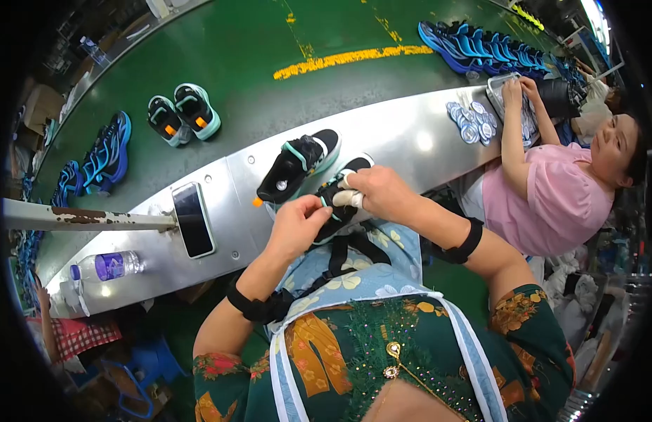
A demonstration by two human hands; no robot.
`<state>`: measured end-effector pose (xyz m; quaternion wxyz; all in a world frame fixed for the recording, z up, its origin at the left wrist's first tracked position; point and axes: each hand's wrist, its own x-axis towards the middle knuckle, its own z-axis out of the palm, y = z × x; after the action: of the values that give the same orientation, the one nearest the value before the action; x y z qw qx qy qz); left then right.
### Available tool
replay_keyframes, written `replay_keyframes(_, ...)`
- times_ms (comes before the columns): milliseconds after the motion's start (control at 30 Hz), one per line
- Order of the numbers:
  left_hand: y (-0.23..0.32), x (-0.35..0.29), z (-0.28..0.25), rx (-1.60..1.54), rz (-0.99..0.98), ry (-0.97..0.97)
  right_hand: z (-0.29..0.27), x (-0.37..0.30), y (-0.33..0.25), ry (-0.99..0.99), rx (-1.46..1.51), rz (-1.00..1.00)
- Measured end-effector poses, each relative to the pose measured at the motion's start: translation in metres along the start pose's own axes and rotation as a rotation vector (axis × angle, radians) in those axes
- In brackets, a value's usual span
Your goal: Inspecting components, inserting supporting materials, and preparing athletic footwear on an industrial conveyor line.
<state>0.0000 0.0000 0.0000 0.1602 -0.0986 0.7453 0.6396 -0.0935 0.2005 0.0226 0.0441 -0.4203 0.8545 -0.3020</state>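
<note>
A black sneaker with mint-green trim is between my hands at the near edge of the metal ledge, partly covered by them. My left hand is closed, thumb and forefinger pinched at the sneaker's upper; the exact part they grip is hidden. My right hand has its fingers curled onto the same sneaker from the right, with whitish covers on some fingers. Just left of it stands a matching sneaker, with an orange tab at its heel and a small white round spot inside.
A phone and a water bottle lie on the ledge to the left, beside a rusty metal bar. Sneaker pairs ride the green belt. At right, a co-worker in pink sits near round badge-like discs.
</note>
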Motion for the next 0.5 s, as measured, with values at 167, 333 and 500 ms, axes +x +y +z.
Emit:
replay_keyframes(167,0.05,-0.001,-0.027,0.136,0.258,0.215,-0.063,0.038,0.007,-0.364,0.136,0.12)
replay_keyframes(333,-0.021,0.064,-0.057,0.523,0.354,0.468,0.0,0.087,0.046,-0.287,0.348,0.021)
replay_keyframes(500,-0.03,0.033,-0.043,0.386,0.09,0.396,-0.005,0.073,0.0,-0.556,0.275,-0.146)
